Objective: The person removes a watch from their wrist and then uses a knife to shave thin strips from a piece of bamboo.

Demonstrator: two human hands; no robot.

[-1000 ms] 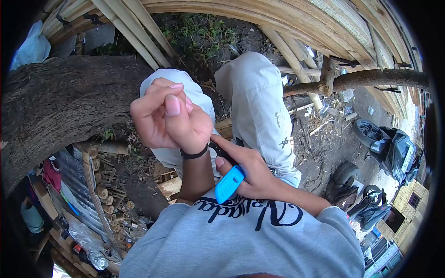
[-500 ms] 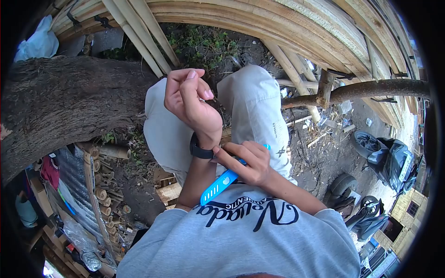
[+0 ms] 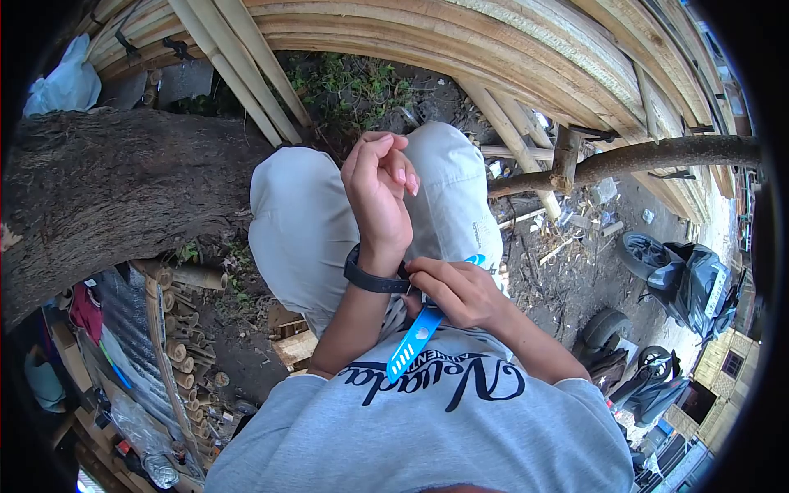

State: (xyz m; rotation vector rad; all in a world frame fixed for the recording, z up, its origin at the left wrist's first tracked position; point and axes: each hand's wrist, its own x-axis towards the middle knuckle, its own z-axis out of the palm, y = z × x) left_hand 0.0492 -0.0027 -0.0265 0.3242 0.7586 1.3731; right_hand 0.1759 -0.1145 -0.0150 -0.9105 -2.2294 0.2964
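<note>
My left hand (image 3: 380,185) is raised in front of me with its fingers loosely curled and nothing in it. A black band (image 3: 371,280) wraps its wrist. My right hand (image 3: 457,292) pinches a bright blue perforated strap (image 3: 416,339) right beside that band, its fingertips touching the band's end. The strap's free end hangs down toward my grey sweatshirt (image 3: 427,427). My knees in light grey trousers (image 3: 304,222) are below the hands.
A thick rough tree trunk (image 3: 115,189) lies at the left. Bamboo poles (image 3: 460,41) arch across the top. A branch (image 3: 649,152) runs right. Parked scooters (image 3: 690,275) stand at the right, cut bamboo pieces (image 3: 177,329) and clutter at lower left.
My left hand has swung rightward and turned, wrist now over my right knee. My right hand followed the wrist and the blue strap now hangs steeper.
</note>
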